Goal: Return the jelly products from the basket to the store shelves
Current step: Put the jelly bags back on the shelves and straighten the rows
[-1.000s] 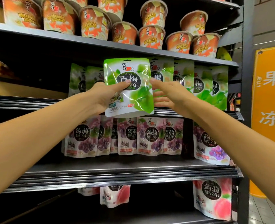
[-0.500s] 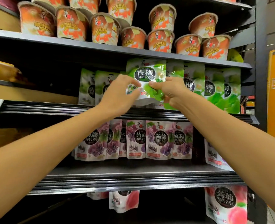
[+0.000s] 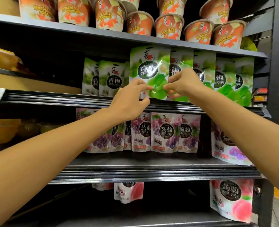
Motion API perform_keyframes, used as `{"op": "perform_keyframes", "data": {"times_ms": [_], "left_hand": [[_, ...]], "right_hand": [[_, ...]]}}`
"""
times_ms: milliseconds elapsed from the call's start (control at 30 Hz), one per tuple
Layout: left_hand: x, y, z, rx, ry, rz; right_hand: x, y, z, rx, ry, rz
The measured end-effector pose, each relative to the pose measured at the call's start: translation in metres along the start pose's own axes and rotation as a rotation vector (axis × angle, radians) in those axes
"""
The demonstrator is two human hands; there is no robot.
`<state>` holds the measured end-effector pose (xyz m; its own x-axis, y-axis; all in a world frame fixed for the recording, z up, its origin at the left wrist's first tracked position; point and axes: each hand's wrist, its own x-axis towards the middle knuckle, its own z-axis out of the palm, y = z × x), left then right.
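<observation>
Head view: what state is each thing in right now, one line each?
Green pouch: upright at the front of its shelf, held low by both hands.
Left hand: pinches the pouch's lower left.
Right hand: pinches its lower right.
Other green pouches: upright in a row behind.
Purple pouches: upright on the shelf below.
Orange cups: stacked on the shelf above.

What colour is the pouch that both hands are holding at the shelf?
The pouch is light green with a dark round label, clearest in the head view.
</observation>
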<state>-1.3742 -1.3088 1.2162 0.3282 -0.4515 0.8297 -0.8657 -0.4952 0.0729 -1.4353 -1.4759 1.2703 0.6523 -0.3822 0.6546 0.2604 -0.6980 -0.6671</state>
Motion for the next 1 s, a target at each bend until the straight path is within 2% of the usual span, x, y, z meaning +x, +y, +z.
{"op": "perform_keyframes", "data": {"times_ms": [200, 500, 800, 900, 1000], "left_hand": [[0.002, 0.006, 0.007, 0.063, -0.023, -0.012], [-0.003, 0.005, 0.01, 0.081, 0.015, 0.012], [-0.038, 0.002, -0.005, -0.113, 0.155, 0.01], [-0.072, 0.0, -0.009, -0.282, 0.147, -0.096], [-0.122, -0.008, -0.011, -0.512, 0.058, -0.27]], "right_hand": [[0.002, 0.009, 0.005, -0.128, 0.118, -0.045], [-0.004, 0.019, 0.002, -0.133, 0.144, -0.081], [-0.037, 0.021, 0.013, -0.122, 0.206, -0.179], [-0.069, 0.022, 0.032, -0.054, 0.228, -0.251], [-0.119, 0.031, 0.06, 0.027, 0.187, -0.237]]}}
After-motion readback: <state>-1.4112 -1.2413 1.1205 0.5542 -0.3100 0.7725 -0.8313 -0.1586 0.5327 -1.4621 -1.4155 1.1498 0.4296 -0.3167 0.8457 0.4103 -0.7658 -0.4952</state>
